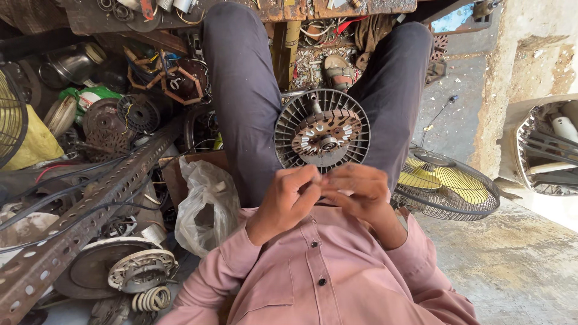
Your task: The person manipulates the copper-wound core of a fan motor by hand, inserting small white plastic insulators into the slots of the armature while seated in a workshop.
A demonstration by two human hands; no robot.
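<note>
A round fan motor [322, 135] with a ribbed grey shell and a rusty centre plate rests on my lap between my thighs. My left hand [288, 198] and my right hand [359, 194] meet just below it, close to my chest. Their fingertips are pinched together and touch each other. Both hands' fingers are curled. Anything small held between them is hidden. Neither hand touches the motor.
A yellow fan blade in a wire guard [445, 186] lies on the concrete floor at the right. A clear plastic bag [205, 207], a perforated steel angle bar [84, 216], motor parts and copper coils [141, 271] crowd the left. A workbench edge [241, 9] runs along the top.
</note>
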